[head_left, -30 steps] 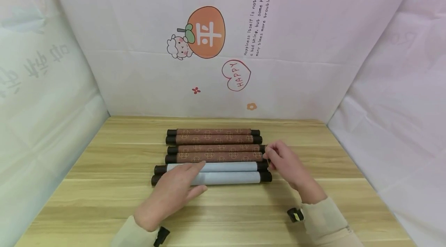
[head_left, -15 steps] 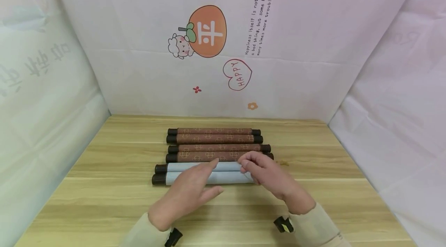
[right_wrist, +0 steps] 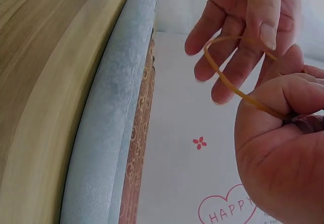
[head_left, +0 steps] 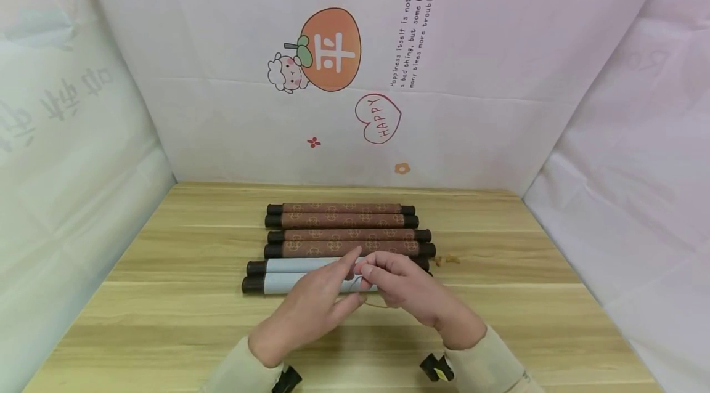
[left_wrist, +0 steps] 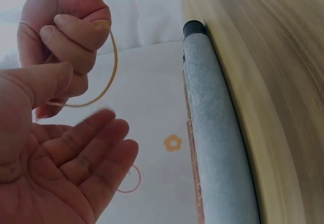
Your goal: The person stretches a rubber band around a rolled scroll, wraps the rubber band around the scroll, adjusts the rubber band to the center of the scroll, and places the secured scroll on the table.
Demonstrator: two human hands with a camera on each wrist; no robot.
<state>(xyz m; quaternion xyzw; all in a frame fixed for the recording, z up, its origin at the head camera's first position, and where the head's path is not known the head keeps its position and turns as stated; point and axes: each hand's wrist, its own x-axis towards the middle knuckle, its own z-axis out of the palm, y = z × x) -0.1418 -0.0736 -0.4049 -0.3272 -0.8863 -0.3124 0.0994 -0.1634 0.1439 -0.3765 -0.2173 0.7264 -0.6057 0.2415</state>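
Observation:
A thin yellow rubber band [right_wrist: 223, 80] is pinched in my right hand [head_left: 413, 291], whose fingers are curled; the band's loop sticks out toward the left. Facing it, my left hand [head_left: 316, 300] has its fingers extended and thumb apart, right by the loop. In the left wrist view the left thumb [left_wrist: 50, 80] overlaps the right hand's fingers. Both hands are over the front of a light blue scroll [head_left: 283, 283] with two rollers and dark end knobs, hiding its middle and part of its right end.
Behind the blue scroll lie two brown patterned scrolls, a nearer one [head_left: 344, 249] and a farther one [head_left: 344, 220], parallel to it. A few yellow bands [head_left: 446, 260] lie by their right ends. White printed cloth [head_left: 249, 128] walls the wooden table [head_left: 183, 319] at back and sides.
My right hand has moved left and toward me from the scrolls' right ends, bringing the rubber band to my left hand. My left hand has shifted a little to the right.

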